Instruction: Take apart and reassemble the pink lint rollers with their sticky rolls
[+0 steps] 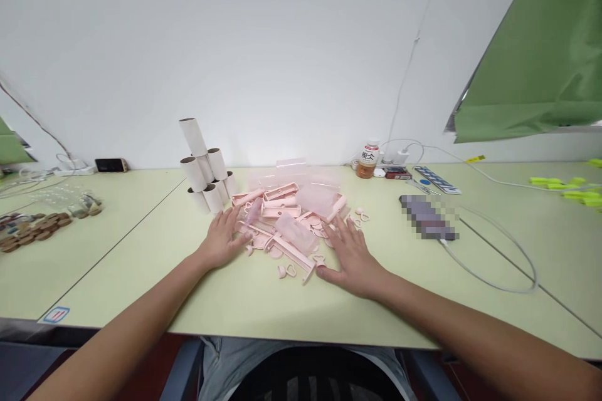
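Pale green table (254,307), left hand (222,241) and right hand (353,261) splayed loosely, flanking pink parts (281,211), stacked tubes (192,173), 1 bottle (367,160) behind

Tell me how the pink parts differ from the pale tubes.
The pink parts vary in shape; the pale tubes look alike, all hollow cylinders. The pink parts lie in a low jumble between the left hand and right hand, while the pale tubes are stacked in tiers. Both are on the light green tabletop.

Pale green bench (263,310): beneath the right grip (355,263). White wall (301,50): beyond it. Green sheet (531,69): above, to its right. Dark red floor (153,373): below.
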The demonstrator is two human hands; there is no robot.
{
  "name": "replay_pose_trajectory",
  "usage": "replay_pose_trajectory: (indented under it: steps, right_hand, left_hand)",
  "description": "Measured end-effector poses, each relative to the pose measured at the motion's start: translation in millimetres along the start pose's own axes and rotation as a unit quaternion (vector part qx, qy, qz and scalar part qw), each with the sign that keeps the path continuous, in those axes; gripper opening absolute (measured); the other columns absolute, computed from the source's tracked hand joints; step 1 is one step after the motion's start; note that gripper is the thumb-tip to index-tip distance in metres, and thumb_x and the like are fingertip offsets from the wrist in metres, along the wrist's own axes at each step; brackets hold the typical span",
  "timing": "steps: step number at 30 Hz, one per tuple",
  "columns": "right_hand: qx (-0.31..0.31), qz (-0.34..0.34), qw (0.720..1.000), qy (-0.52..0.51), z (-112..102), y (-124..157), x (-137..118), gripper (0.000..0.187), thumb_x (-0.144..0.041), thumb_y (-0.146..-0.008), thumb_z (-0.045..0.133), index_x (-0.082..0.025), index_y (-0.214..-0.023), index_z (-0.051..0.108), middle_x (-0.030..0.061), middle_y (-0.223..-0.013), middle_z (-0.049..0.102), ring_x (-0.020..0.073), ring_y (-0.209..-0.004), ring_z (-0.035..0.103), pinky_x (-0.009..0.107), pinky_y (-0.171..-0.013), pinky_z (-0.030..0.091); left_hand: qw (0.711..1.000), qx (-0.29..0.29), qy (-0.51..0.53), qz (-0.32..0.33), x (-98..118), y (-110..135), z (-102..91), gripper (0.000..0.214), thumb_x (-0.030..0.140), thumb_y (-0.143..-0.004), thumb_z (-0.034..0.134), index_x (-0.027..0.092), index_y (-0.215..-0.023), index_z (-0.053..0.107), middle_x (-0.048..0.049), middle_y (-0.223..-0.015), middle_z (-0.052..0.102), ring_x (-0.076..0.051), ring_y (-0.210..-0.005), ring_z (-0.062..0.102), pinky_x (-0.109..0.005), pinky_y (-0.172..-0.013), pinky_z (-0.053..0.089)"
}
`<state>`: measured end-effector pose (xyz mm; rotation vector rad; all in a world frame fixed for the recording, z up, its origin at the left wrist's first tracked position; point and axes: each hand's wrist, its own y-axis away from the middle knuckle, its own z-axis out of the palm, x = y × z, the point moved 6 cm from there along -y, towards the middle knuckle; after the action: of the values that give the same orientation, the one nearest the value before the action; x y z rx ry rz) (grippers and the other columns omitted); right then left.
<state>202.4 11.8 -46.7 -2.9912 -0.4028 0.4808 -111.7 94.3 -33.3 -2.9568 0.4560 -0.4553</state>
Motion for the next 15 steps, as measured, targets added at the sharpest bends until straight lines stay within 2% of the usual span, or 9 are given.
replay_pose_trajectory:
  steps: [2,6,8,11,15]
  right_hand:
    - [-0.008,0.011,1.000,0.000,-2,-2,2,0.099,-0.062,-0.081,0.060,-0.029,-0.160,0.012,0.0151,-0.168,-0.005,0.0491,-0.149,-0.006,0.069,-0.114,0.013]
    - [-0.018,0.035,0.999,0.008,-4,-7,7,0.100,-0.064,-0.079,0.062,-0.026,-0.160,0.016,0.0152,-0.168,-0.005,0.0473,-0.150,-0.006,0.067,-0.115,0.012]
    - [-0.020,0.039,0.999,0.011,-5,-10,11,0.102,-0.067,-0.078,0.061,-0.027,-0.160,0.015,0.0155,-0.168,-0.005,0.0465,-0.150,-0.007,0.068,-0.115,0.011]
    - [-0.024,0.036,0.999,0.011,-5,-15,17,0.106,-0.072,-0.077,0.059,-0.026,-0.160,0.014,0.0185,-0.167,-0.006,0.0454,-0.150,-0.011,0.070,-0.114,0.008]
    - [-0.027,0.028,0.999,0.009,-3,-23,20,0.112,-0.080,-0.074,0.056,-0.023,-0.160,0.012,0.0219,-0.166,-0.007,0.0460,-0.149,-0.013,0.072,-0.112,0.009]
  left_hand:
    - [1.000,0.010,0.011,0.018,12,4,-1.3,0.093,0.072,-0.088,0.037,0.016,-0.158,0.018,-0.0170,-0.163,0.025,-0.038,-0.149,0.022,-0.056,-0.119,0.022]
    - [0.997,0.044,0.015,0.063,29,8,-8.0,0.094,0.075,-0.085,0.044,0.022,-0.158,0.017,-0.0147,-0.160,0.032,-0.037,-0.145,0.032,-0.056,-0.115,0.028]
    - [0.997,0.040,0.003,0.071,29,8,-7.8,0.100,0.077,-0.081,0.049,0.024,-0.158,0.015,-0.0150,-0.161,0.029,-0.037,-0.146,0.029,-0.059,-0.116,0.024]
    - [0.996,0.002,-0.020,0.085,26,9,-0.5,0.116,0.084,-0.070,0.057,0.025,-0.159,0.011,-0.0174,-0.165,0.016,-0.042,-0.150,0.016,-0.065,-0.117,0.012]
    - [0.994,-0.012,-0.016,0.110,33,11,7.0,0.127,0.087,-0.062,0.061,0.028,-0.160,0.006,-0.0174,-0.166,0.008,-0.045,-0.151,0.009,-0.064,-0.117,0.016]
